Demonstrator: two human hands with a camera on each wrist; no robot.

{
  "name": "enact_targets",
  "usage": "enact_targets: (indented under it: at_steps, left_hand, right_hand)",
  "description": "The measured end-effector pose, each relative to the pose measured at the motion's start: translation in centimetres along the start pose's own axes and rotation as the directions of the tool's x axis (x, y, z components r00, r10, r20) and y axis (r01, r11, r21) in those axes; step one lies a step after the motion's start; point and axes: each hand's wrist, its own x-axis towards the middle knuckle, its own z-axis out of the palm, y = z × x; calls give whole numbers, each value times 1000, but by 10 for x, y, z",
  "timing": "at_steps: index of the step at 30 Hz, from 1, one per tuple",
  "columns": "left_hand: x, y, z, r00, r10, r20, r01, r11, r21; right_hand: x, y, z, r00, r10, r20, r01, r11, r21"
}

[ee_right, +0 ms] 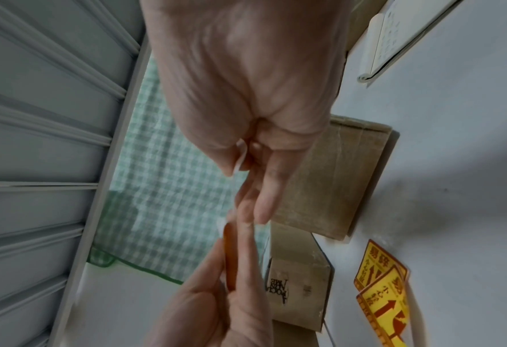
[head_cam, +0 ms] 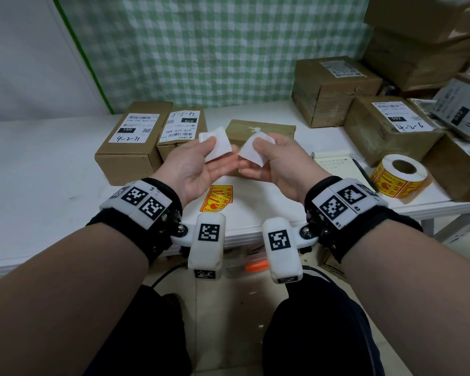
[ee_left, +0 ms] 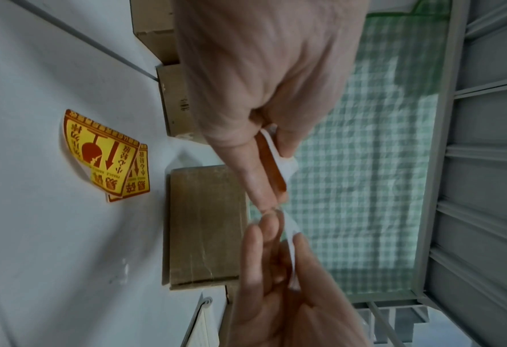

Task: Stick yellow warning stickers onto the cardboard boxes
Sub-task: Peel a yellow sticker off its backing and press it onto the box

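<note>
Both hands are raised over the white table point(head_cam: 38, 164), fingertips nearly touching. My left hand point(head_cam: 209, 149) pinches a sticker point(head_cam: 216, 143) with its white back toward the head camera; its orange-red edge point(ee_left: 275, 169) shows in the left wrist view. My right hand point(head_cam: 255, 158) pinches a second white piece point(head_cam: 253, 153), whose other side is hidden. Just behind the hands lies a flat cardboard box point(head_cam: 263, 127). Two loose yellow warning stickers point(head_cam: 217, 198) lie on the table under the hands. A roll of yellow stickers point(head_cam: 399, 175) sits at the right.
Two labelled cardboard boxes point(head_cam: 132, 142) point(head_cam: 181, 131) stand left of the hands. More labelled boxes point(head_cam: 334, 88) point(head_cam: 388, 126) are stacked at the back right. A notebook point(head_cam: 334, 164) lies beside the roll. A green checked curtain point(head_cam: 201, 50) hangs behind the table.
</note>
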Motion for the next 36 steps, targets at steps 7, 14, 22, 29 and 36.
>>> enact_targets:
  at_steps: [7, 14, 22, 29, 36]
  left_hand:
    - [0, 5, -3, 995, 90, -43, -80, 978, 195]
    - [4, 1, 1, 987, 146, 66, -158, 959, 235]
    - [1, -1, 11, 971, 203, 128, -239, 858, 455]
    - [2, -4, 17, 942, 272, 197, -333, 688, 644]
    - [6, -4, 31, 913, 290, 286, -407, 654, 637]
  right_hand:
    - [2, 3, -27, 971, -33, -235, -54, 935, -350]
    - [2, 8, -59, 881, -112, -460, -175, 826, -536]
    - [3, 2, -65, 898, -142, -417, -223, 672, -707]
    - [9, -7, -55, 824, -350, -445, -109, 672, -732]
    - [7, -24, -31, 980, -17, -199, -65, 914, -400]
